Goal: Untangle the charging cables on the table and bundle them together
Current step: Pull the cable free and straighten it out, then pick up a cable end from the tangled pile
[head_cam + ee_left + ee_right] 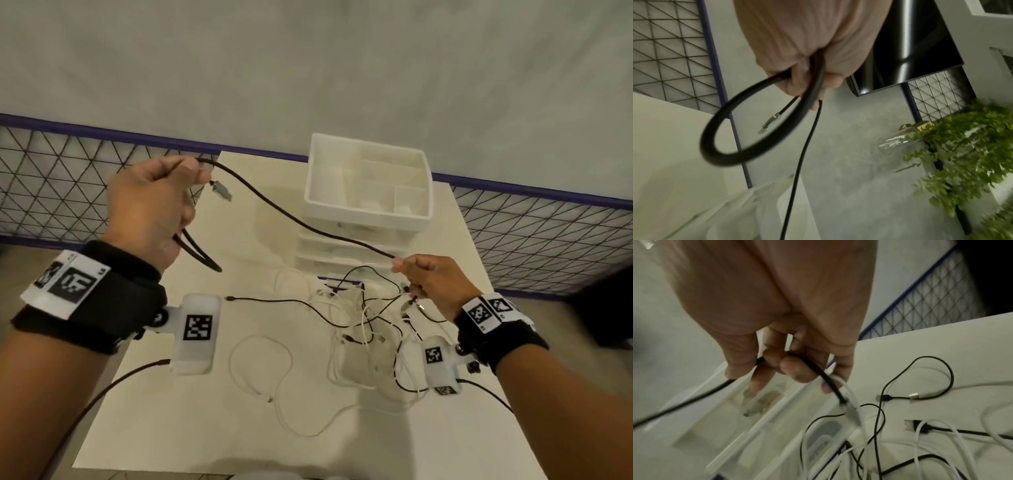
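Note:
A thick black cable (pixel 291 216) stretches in the air between both hands. My left hand (pixel 154 205) is raised at the left and grips a folded loop of it (pixel 748 146); its silver plug (pixel 222 190) dangles from the fingers (pixel 770 123). My right hand (pixel 428 284) pinches the same black cable (pixel 824 376) lower at the right, above a tangle of thin black and white cables (pixel 370 325) lying on the white table (pixel 171 428). A loose white cable (pixel 274 370) loops toward the table's front.
A white compartment organiser (pixel 368 181) stands on stacked white drawers (pixel 329 253) at the table's back. Wire mesh fencing (pixel 61 181) with a purple rail runs behind the table. A green plant (pixel 966 162) and a dark screen (pixel 906 40) show in the left wrist view.

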The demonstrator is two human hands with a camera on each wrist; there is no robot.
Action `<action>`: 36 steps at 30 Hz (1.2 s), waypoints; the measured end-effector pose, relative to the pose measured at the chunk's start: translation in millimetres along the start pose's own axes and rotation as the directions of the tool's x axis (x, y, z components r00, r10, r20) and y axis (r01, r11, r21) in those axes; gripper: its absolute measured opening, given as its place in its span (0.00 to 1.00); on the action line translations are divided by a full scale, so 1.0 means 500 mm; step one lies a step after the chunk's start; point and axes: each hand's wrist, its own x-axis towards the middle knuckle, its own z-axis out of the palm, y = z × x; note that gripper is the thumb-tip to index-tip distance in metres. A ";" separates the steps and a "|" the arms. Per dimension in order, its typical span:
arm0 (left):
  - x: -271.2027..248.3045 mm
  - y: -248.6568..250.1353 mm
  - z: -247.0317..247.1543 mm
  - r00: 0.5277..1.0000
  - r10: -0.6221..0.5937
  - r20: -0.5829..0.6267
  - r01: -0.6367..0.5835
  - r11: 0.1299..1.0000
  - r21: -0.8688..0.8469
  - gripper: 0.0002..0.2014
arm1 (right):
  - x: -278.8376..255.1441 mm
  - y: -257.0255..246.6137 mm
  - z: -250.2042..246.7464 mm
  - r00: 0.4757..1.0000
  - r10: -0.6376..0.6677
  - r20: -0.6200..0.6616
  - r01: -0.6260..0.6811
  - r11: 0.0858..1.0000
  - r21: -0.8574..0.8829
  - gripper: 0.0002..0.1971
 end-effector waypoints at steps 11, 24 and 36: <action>-0.002 -0.078 -0.003 0.983 0.144 0.111 -0.171 0.937 0.303 0.13 | 0.020 0.040 -0.132 0.959 -0.121 -0.257 -0.053 0.813 -0.581 0.23; -0.049 -0.112 0.069 0.859 -0.252 0.446 0.358 0.918 -0.172 0.12 | -0.083 0.208 0.086 0.908 0.402 -0.117 -0.289 0.399 -0.870 0.19; -0.089 -0.115 0.089 0.742 -0.300 0.599 0.510 0.832 -0.216 0.07 | -0.041 0.047 -0.024 0.925 0.376 -0.059 -0.378 0.926 -0.024 0.09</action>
